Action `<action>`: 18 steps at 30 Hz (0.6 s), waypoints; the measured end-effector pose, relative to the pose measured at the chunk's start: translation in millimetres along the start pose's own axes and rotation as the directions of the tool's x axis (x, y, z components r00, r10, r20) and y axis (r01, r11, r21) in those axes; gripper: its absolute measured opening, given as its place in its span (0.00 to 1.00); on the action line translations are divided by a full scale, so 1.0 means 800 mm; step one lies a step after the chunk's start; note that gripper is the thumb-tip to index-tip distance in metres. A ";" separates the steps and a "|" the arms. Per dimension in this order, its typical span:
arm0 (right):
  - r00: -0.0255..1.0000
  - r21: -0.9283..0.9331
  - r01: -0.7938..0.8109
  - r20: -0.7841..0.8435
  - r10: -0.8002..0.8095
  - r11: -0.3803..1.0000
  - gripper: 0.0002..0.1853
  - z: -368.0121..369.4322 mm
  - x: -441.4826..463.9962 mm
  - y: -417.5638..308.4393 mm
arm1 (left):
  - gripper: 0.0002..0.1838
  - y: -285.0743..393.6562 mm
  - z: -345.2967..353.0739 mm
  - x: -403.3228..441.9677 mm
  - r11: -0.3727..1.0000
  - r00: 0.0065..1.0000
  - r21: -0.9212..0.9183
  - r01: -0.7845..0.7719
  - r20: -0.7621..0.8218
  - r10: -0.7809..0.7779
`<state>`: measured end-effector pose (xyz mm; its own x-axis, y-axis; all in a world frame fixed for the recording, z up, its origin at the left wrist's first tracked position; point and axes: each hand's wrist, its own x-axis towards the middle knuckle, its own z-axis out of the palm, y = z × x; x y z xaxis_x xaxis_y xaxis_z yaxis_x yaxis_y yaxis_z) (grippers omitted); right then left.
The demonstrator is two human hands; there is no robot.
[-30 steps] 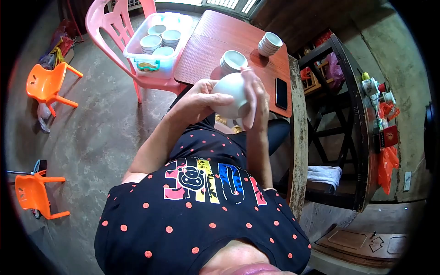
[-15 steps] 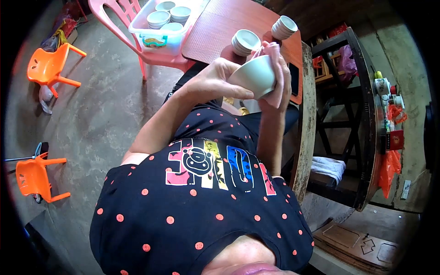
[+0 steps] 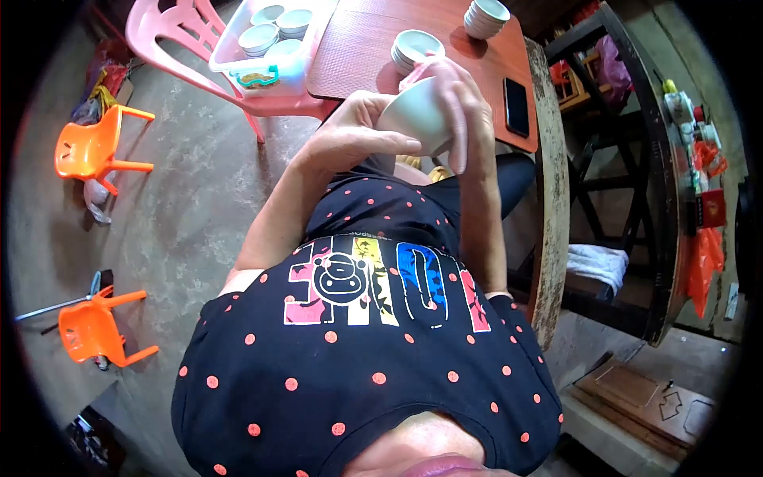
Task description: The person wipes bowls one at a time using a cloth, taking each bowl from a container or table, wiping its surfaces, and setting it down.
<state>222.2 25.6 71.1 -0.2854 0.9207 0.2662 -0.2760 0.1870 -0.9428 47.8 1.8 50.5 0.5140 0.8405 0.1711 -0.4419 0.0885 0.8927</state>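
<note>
A white bowl (image 3: 413,119) is tilted on its side in front of my chest, at the table's near edge. My left hand (image 3: 348,133) grips it from the left, thumb along its outer wall. On the other side, my right hand (image 3: 469,111) presses a pink cloth (image 3: 415,76) against the bowl's rim; fingers hide most of the cloth. Just beyond my hands stands a stack of white bowls (image 3: 418,46) on the reddish table (image 3: 358,52). A second stack of bowls (image 3: 486,17) is farther right.
A clear plastic box (image 3: 298,75) with stacked bowls rests on a pink chair (image 3: 171,36) at the left. A phone (image 3: 517,106) lies at the table's right side. Beside it run a worn wooden edge (image 3: 551,199) and a dark wooden frame (image 3: 620,159). Orange stools (image 3: 91,151) are on the floor.
The bowl has turned and shifted slightly left in my hands. My right hand has moved around its rim, and less of the cloth shows. The phone is now uncovered as the view shifted.
</note>
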 end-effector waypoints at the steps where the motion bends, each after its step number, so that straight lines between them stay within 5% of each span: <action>1: 0.984 -0.407 0.165 0.135 -0.119 0.899 0.24 -0.005 0.008 -0.006 | 0.17 -0.003 0.002 0.003 0.998 0.999 0.054 -0.038 -0.028 0.040; 3: 0.894 -0.753 0.448 0.390 -0.222 0.481 0.24 0.006 0.008 -0.027 | 0.19 -0.013 0.004 0.008 0.981 0.990 0.163 -0.106 -0.072 0.119; 4: 0.872 -0.754 0.489 0.424 -0.243 0.439 0.25 0.008 0.014 -0.019 | 0.20 -0.022 -0.007 0.009 0.962 0.992 0.247 -0.113 -0.019 0.122; 7: 0.920 -0.656 0.391 0.262 -0.291 0.646 0.22 -0.012 0.034 0.024 | 0.20 -0.033 -0.008 0.015 0.986 0.970 0.164 0.016 -0.243 0.025; 9: 0.965 -0.389 0.262 0.082 -0.250 0.883 0.17 -0.021 0.043 0.057 | 0.14 -0.040 -0.035 0.020 0.992 0.993 0.109 0.060 -0.103 -0.049; 11: 0.969 -0.269 0.222 -0.044 -0.242 0.937 0.16 -0.030 0.043 0.092 | 0.11 -0.033 -0.036 0.020 0.974 0.975 0.150 0.170 -0.170 -0.144; 12: 0.957 -0.375 0.228 -0.083 -0.277 0.899 0.17 -0.024 0.038 0.093 | 0.11 -0.032 -0.048 0.019 0.953 0.965 0.186 0.239 -0.151 -0.213; 14: 0.865 -0.675 0.431 0.121 -0.486 0.599 0.14 -0.014 0.026 0.067 | 0.11 -0.038 -0.051 0.022 0.966 0.973 0.170 0.196 -0.157 -0.170; 17: 0.884 -0.774 0.406 0.199 -0.423 0.485 0.14 -0.003 0.014 0.051 | 0.14 -0.018 -0.043 0.032 0.986 0.981 0.026 0.162 -0.111 -0.158; 18: 0.880 -0.766 0.409 0.189 -0.435 0.496 0.13 -0.004 0.018 0.046 | 0.14 -0.020 -0.049 0.045 0.984 0.991 0.119 0.133 -0.026 -0.131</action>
<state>211.0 46.8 39.7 -0.3049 0.6645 0.6823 0.4494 0.7320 -0.5121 44.3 51.3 26.0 0.5484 0.8352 0.0422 -0.2794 0.1354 0.9506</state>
